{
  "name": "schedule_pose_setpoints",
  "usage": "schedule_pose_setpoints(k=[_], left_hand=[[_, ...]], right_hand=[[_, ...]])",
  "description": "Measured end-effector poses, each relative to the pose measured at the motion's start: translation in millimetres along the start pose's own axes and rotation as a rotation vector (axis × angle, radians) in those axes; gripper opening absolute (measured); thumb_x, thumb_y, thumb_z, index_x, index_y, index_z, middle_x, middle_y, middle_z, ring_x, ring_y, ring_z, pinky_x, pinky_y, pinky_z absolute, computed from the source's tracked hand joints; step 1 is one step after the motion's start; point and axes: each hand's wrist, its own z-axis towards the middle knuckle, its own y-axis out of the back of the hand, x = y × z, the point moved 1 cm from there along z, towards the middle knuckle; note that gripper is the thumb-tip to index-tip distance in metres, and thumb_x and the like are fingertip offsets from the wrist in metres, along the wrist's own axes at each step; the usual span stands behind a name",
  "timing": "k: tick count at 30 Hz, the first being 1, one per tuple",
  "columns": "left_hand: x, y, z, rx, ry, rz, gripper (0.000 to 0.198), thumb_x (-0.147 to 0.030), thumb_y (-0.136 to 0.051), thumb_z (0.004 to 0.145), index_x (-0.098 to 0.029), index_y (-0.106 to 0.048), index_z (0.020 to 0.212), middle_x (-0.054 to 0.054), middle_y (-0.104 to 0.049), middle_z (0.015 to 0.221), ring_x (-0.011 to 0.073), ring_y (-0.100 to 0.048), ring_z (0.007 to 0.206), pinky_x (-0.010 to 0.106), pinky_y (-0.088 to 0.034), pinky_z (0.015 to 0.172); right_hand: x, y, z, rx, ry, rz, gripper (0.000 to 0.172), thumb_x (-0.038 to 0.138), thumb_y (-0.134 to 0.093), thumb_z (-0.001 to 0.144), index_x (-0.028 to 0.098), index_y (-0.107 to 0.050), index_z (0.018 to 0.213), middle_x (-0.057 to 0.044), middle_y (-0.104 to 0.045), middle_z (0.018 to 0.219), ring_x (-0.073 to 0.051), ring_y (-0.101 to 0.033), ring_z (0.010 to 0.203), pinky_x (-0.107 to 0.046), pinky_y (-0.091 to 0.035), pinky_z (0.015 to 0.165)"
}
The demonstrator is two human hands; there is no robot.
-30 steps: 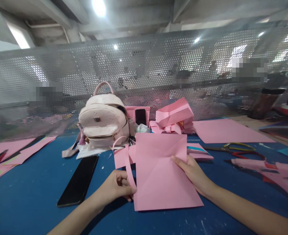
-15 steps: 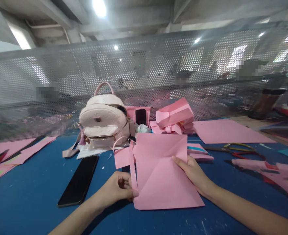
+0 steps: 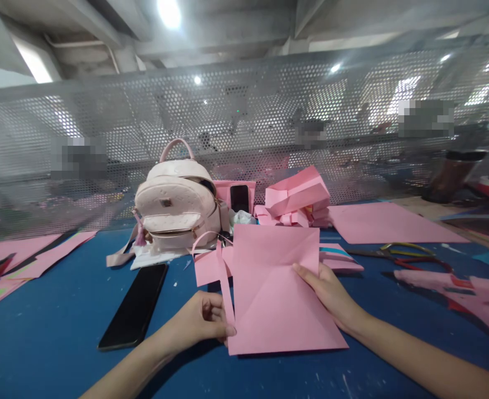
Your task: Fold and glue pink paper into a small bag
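Because the right thumb lies on the top face and the other fingers go out of sight at the right edge, I judge that the right hand (image 3: 331,288) is grasping the pink sheet (image 3: 281,310) to steady it. That sheet sits at the near middle, its near edge facing me over a dark shadow, so it seems slightly lifted. At its left edge, the left hand (image 3: 205,317) pinches the near end of a narrow pink strip (image 3: 224,282) between thumb and curled fingers, which I read as keeping strip and edge together; whether they are joined, I cannot tell.

Blue tabletop (image 3: 45,343) shows along the near side, giving both forearms room. To the left, a black phone (image 3: 135,305) lies near the left wrist and limits how far I would swing that way. On the right, I see a stretch of blue before the pink glue gun (image 3: 431,279) and the scissors (image 3: 387,254), both within reach, I judge.

Farther off, a pale backpack (image 3: 178,194) and a pile of folded pink paper (image 3: 298,194) bound the work, with a perforated panel (image 3: 244,122) behind them.
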Motion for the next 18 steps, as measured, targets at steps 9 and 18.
schedule_pose_setpoints(k=[9, 18], left_hand=[[-3.0, -0.6, -2.5, -0.023, -0.043, 0.022, 0.025, -0.033, -0.088, 0.064, -0.013, -0.072, 0.066, 0.001, -0.070, 0.058, 0.0085, -0.062, 0.052, 0.019, -0.050, 0.058], [-3.1, -0.6, -1.2, 0.016, -0.048, 0.046, 0.031, -0.040, -0.084, 0.068, -0.012, -0.072, 0.073, 0.002, -0.071, 0.063, 0.0099, -0.064, 0.056, 0.020, -0.050, 0.060]], right_hand=[[-1.9, 0.4, 0.5, -0.006, -0.025, 0.024, 0.043, 0.041, -0.074, 0.081, 0.021, -0.062, 0.117, -0.009, -0.076, 0.110, -0.031, -0.073, 0.096, -0.037, -0.062, 0.070], [-4.5, 2.0, 2.4, 0.014, -0.016, 0.049, 0.047, 0.044, -0.076, 0.078, 0.020, -0.062, 0.116, -0.009, -0.076, 0.109, -0.030, -0.073, 0.096, -0.035, -0.061, 0.070]])
